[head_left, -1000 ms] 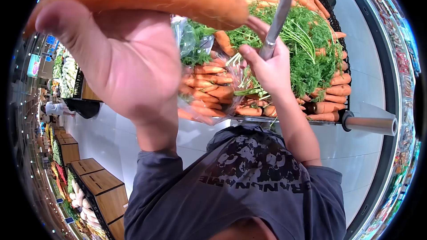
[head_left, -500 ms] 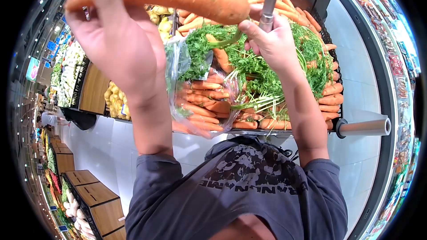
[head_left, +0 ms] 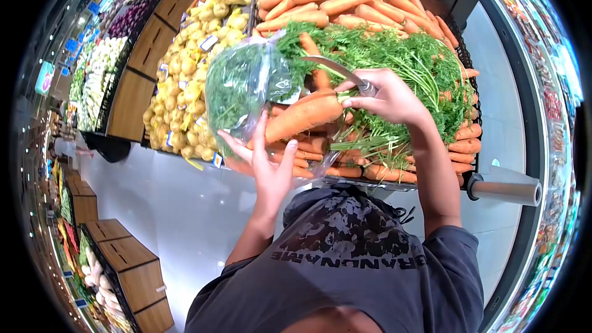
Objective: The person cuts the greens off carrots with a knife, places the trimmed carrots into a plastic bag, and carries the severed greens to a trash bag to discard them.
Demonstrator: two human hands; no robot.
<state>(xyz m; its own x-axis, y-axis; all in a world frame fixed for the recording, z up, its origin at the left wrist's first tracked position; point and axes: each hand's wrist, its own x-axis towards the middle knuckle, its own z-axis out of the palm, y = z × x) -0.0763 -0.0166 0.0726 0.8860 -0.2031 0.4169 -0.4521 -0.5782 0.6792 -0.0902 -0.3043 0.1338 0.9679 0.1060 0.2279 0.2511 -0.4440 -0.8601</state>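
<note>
A large orange carrot (head_left: 305, 117) with a short cut green stem lies tilted between my hands, above the pile. The fingers of my left hand (head_left: 271, 169) are around its narrow end, the thumb raised apart. My right hand (head_left: 391, 95) grips the handle of a curved-bladed knife (head_left: 336, 66), its fingertips at the carrot's stem end. The blade points left over the greens. Below the carrot is a clear plastic bag (head_left: 237, 83) with leafy tops and carrots in it. Carrot greens (head_left: 394, 55) spread over the pile beside my right hand.
Loose carrots (head_left: 351, 0) fill the bin behind. Bagged yellow potatoes (head_left: 188, 89) sit at left, with more vegetable stands beyond. A plastic bag roll (head_left: 505, 191) sticks out at the bin's right corner. Stocked shelves (head_left: 552, 86) run along the far right.
The carrot has come down from high in front of me to just above the bag. My left hand lowered with it. The knife has tipped from upright to pointing left.
</note>
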